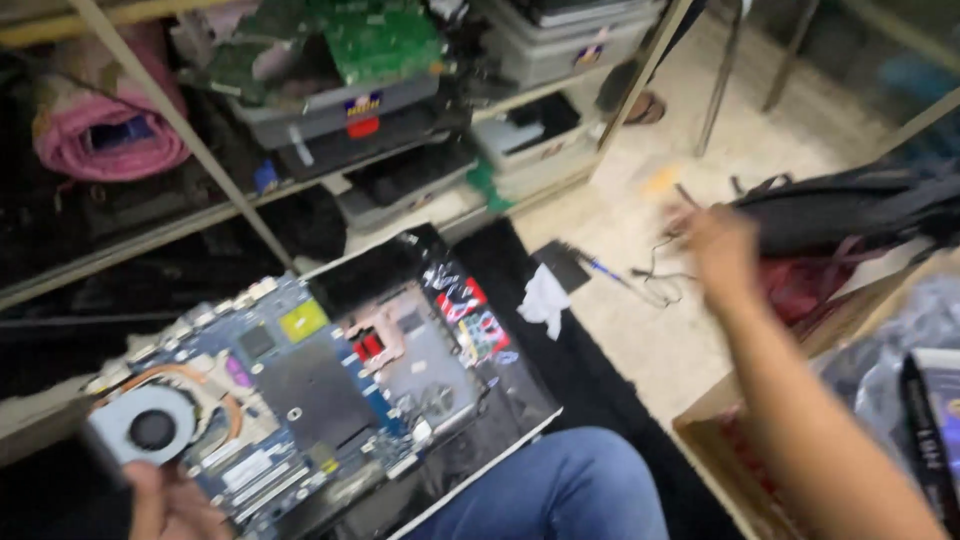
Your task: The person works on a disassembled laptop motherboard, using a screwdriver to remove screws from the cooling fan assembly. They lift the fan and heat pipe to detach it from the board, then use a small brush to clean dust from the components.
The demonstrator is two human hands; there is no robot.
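Two hands busy: left hand [165, 500] grips the bared motherboard [270, 400] by the fan [150, 430], lower left, over the opened laptop shell [440, 350] on the knee. Right hand [720, 250] stretched toward cables [655, 280], centre right; blurred, grip unreadable. Teardown judged well along.
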